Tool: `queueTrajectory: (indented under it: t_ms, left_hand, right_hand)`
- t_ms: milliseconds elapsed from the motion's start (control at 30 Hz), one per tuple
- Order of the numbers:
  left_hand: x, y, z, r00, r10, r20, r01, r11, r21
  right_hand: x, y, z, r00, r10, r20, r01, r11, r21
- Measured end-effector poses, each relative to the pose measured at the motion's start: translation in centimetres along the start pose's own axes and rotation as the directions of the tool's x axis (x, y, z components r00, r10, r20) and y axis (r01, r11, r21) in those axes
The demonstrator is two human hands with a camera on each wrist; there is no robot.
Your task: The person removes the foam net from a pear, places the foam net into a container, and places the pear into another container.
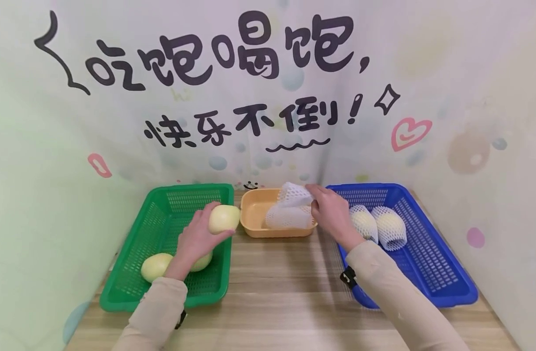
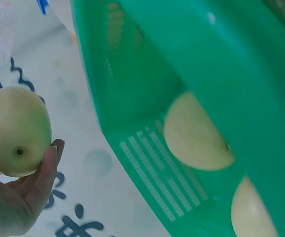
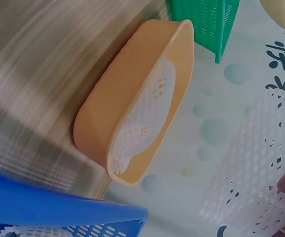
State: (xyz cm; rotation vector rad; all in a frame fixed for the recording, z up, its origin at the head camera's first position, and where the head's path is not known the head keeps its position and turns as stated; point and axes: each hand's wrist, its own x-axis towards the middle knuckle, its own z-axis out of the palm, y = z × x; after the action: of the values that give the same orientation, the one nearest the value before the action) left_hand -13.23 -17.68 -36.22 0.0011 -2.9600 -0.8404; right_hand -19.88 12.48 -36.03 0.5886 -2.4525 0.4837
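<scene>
My left hand point(image 1: 199, 236) grips a smooth pale-yellow pear point(image 1: 224, 219) above the right edge of the green basket point(image 1: 227, 273). In the left wrist view, the dark dimple at one end of this pear point(image 2: 21, 131) faces the camera. My right hand point(image 1: 335, 214) pinches a white foam net sleeve point(image 1: 294, 195) by its right end, over the small orange basin point(image 1: 254, 233). The held sleeve point(image 3: 261, 163) hangs flat and without fruit in the right wrist view. More white foam netting point(image 3: 150, 111) lies inside the basin.
Two bare pears, including a left one point(image 1: 156, 267), lie in the green basket. On the right, a blue basket point(image 1: 452, 292) holds two net-wrapped pears point(image 1: 389, 226). The wooden table point(image 1: 276, 302) meets a printed wall hanging point(image 1: 268, 161) just behind the containers.
</scene>
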Motion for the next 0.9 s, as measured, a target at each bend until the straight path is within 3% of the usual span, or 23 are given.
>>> queueTrajectory:
  t_ms: [300, 533, 900]
  left_hand:
    - [2.0, -2.6, -1.5, 1.0, -0.022, -0.014, 0.022, 0.999, 0.03]
    - [3.2, -4.1, -2.0, 0.999, -0.041, -0.018, 0.042, 0.998, 0.055]
    - [4.3, -6.4, -1.9, 0.994, -0.091, 0.056, 0.086, 0.993, 0.081]
  right_hand:
    - [1.1, 0.1, 0.4, 0.999, 0.053, 0.005, -0.053, 0.999, -0.008]
    - [1.8, 0.2, 0.9, 0.997, 0.072, -0.04, -0.073, 0.997, -0.019]
    - [2.8, 0.1, 1.9, 0.992, 0.122, -0.023, -0.122, 0.992, -0.01]
